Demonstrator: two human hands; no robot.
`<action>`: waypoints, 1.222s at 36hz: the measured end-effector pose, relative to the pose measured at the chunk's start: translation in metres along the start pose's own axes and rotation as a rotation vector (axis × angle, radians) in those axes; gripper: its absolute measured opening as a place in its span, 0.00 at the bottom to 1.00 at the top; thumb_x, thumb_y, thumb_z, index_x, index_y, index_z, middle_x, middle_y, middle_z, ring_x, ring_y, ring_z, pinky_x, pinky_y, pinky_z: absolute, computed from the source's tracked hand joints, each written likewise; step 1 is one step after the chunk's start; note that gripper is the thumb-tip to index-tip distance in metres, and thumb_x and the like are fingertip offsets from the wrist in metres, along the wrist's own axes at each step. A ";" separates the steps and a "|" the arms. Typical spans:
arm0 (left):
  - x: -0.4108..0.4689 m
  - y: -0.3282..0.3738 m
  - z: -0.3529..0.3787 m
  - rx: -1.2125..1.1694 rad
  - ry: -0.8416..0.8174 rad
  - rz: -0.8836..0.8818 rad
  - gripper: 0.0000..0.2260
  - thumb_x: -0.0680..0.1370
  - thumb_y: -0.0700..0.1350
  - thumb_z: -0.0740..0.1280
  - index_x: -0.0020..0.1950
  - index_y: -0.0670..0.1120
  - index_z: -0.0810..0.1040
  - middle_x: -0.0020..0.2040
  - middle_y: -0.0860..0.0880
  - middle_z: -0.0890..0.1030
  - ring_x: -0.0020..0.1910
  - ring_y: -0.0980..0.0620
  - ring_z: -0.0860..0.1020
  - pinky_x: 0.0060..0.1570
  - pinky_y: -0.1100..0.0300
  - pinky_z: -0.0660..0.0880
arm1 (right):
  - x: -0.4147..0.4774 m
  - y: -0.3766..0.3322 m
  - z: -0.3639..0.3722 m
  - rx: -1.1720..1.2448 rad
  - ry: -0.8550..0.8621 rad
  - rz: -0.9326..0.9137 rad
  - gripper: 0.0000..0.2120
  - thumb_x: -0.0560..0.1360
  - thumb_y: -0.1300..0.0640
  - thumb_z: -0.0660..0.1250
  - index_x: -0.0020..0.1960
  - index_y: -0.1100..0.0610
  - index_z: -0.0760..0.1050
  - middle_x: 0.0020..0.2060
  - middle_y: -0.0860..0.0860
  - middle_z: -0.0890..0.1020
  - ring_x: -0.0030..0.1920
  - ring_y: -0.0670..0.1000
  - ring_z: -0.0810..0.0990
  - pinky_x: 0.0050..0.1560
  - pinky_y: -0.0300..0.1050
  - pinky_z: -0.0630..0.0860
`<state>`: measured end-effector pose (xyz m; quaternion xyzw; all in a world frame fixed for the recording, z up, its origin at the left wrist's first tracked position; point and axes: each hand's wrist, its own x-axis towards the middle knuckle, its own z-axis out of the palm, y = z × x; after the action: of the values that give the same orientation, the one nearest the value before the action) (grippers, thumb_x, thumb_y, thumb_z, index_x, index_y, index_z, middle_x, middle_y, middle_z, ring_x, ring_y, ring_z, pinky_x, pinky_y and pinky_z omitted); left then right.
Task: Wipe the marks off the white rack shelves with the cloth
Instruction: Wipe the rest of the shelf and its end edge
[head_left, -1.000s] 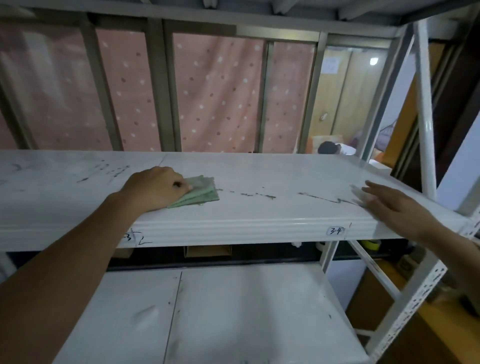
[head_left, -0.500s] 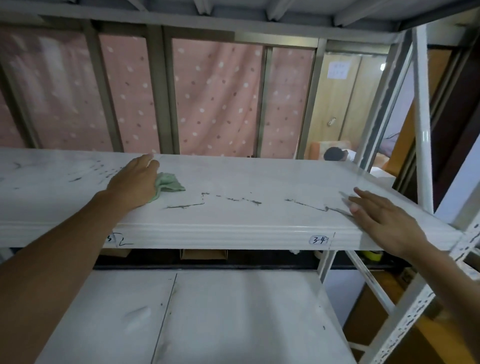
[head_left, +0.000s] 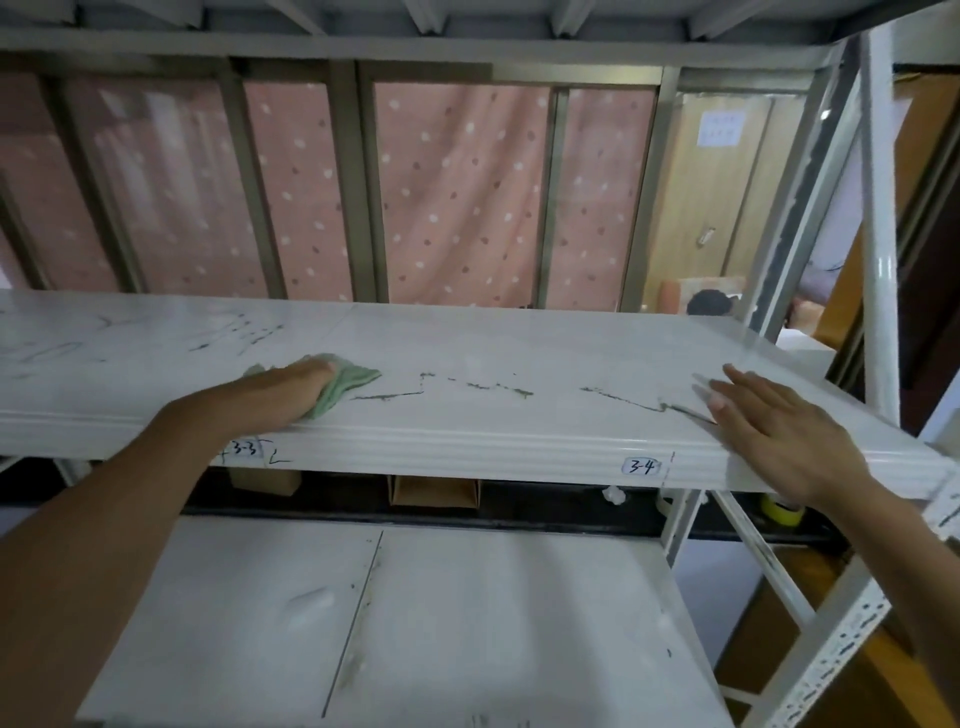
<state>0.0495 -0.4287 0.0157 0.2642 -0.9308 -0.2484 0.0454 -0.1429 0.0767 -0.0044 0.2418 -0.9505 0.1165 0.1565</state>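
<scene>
Left hand (head_left: 291, 392) fingers pressed flat on cloth (head_left: 345, 384): soft, light, bunches easily. Right hand (head_left: 779, 431) open, empty, flat on shelf (head_left: 519, 358).

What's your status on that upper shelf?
Left hand pressing green cloth on upper shelf. Right hand flat, empty, at shelf's right end. Dark marks remain between hands. Nothing blocking.

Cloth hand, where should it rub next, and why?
Probably slide the green cloth under the left hand rightward along the upper shelf, because the dark line begins just beside it and runs toward the right hand.
</scene>
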 end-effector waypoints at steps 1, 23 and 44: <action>-0.006 0.006 0.003 0.013 0.023 0.009 0.26 0.87 0.58 0.48 0.81 0.46 0.64 0.82 0.43 0.62 0.81 0.42 0.60 0.78 0.50 0.54 | -0.001 -0.001 0.000 -0.002 0.002 0.000 0.40 0.75 0.27 0.31 0.79 0.40 0.57 0.80 0.42 0.56 0.80 0.47 0.53 0.76 0.55 0.54; -0.016 0.093 0.053 0.127 0.119 -0.088 0.44 0.80 0.72 0.35 0.83 0.42 0.56 0.83 0.40 0.59 0.81 0.41 0.59 0.81 0.42 0.55 | -0.002 -0.004 0.006 0.151 0.111 0.113 0.39 0.77 0.33 0.30 0.79 0.47 0.60 0.79 0.43 0.59 0.79 0.45 0.54 0.79 0.48 0.46; -0.009 0.169 0.075 0.128 -0.107 0.157 0.36 0.80 0.70 0.35 0.85 0.55 0.47 0.85 0.54 0.45 0.84 0.54 0.43 0.81 0.50 0.40 | -0.036 0.045 0.006 -0.074 0.199 0.024 0.32 0.83 0.41 0.38 0.76 0.54 0.68 0.74 0.51 0.71 0.76 0.48 0.65 0.75 0.42 0.52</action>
<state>-0.0384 -0.2666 0.0333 0.1792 -0.9637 -0.1980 -0.0021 -0.1363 0.1286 -0.0288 0.2117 -0.9367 0.1069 0.2576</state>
